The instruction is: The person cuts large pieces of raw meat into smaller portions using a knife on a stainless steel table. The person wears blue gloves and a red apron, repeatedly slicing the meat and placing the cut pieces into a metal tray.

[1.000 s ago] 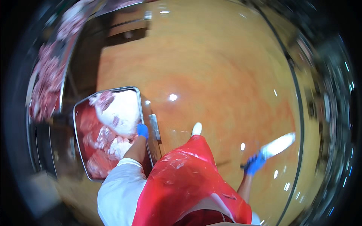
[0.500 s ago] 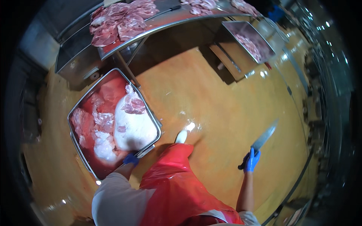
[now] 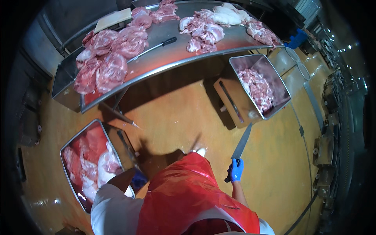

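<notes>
- Grips the dark handle of a long, broad-bladed grey metal knife (image 3: 242,141) in the blue-gloved right hand (image 3: 236,170), fingers wrapped firmly around it.
- Holds the knife out over the yellow-brown floor (image 3: 188,117), blade angled forward and slightly right, tip near the lower corner of a deep rectangular steel bin (image 3: 276,74) of pink meat scraps (image 3: 256,91); cannot tell any contact there.
- Reaches down with the blue-gloved left hand (image 3: 139,180), close beside the near right corner of a rectangular steel tub (image 3: 115,135).
- Cannot tell the spread of the left fingers or any grip on the tub: too shadowed and partly hidden.
- Shows raw pink meat (image 3: 72,160) and a white fatty slab (image 3: 102,172) inside the tub.
- Wears a glossy red plastic apron (image 3: 196,188).
- Faces a long steel table (image 3: 160,58) bearing meat cuts (image 3: 111,72) and a black-handled metal rod (image 3: 158,46).
</notes>
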A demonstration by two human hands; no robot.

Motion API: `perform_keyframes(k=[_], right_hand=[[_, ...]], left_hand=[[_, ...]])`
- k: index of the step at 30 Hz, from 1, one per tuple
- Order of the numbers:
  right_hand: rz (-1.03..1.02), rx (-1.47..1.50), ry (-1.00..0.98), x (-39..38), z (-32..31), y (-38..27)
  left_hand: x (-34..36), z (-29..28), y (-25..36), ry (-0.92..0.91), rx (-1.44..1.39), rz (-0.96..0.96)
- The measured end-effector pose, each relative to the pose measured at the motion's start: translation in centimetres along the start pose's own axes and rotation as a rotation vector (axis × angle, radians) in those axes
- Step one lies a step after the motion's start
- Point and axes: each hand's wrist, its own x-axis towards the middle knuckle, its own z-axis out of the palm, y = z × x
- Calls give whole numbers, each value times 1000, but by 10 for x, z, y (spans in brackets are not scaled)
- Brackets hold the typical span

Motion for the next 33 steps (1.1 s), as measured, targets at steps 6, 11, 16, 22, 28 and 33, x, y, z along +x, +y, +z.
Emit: perform_keyframes(k=[6,11,16,22,28,33], right_hand=[[-114,40,-61,219,61,-69],[-209,74,-216,377,141,-186],[-286,72,-384,484,233,-297],[-298,99,-401,579,326,-368],[-353,-37,-344,641,356,-419],[-357,-88,-273,683,420,-444]], left_hand=[[-41,-105,254,496,-231,683],[-127,-125,418,440,-461,845],[-228,-172,509,818,-225,1050],[-300,-260,711,1368,278,1425],[-335,-371,915,1801,388,1303],[-356,-439,987,1621,355,1681]])
